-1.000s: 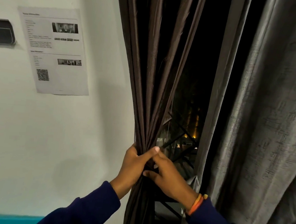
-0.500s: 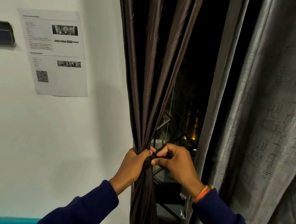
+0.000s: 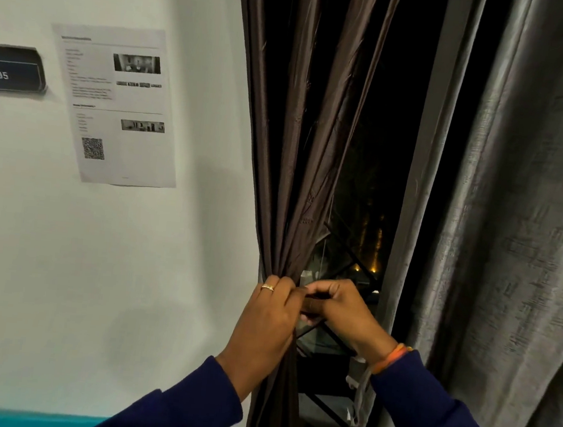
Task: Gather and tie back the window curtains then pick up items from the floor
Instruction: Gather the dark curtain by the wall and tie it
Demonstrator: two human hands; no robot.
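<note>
We observe the brown curtain (image 3: 300, 146) at frame centre bunched into a narrow column, with the left hand (image 3: 268, 318) wrapped around the gathered folds and a ring (image 3: 268, 287) visible on one finger. We note the right hand (image 3: 339, 308) just beside it, fingers curled and pinching at the same bunch, an orange wristband (image 3: 392, 356) above its navy sleeve. We record a grey curtain (image 3: 518, 236) hanging at frame right, and a printed sheet (image 3: 115, 104) and dark sign (image 3: 8, 70) on the wall at upper left.

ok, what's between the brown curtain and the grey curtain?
Head view: the dark window with its black grille, lights outside. The right hand reaches across the gap between brown curtain and grey curtain.
</note>
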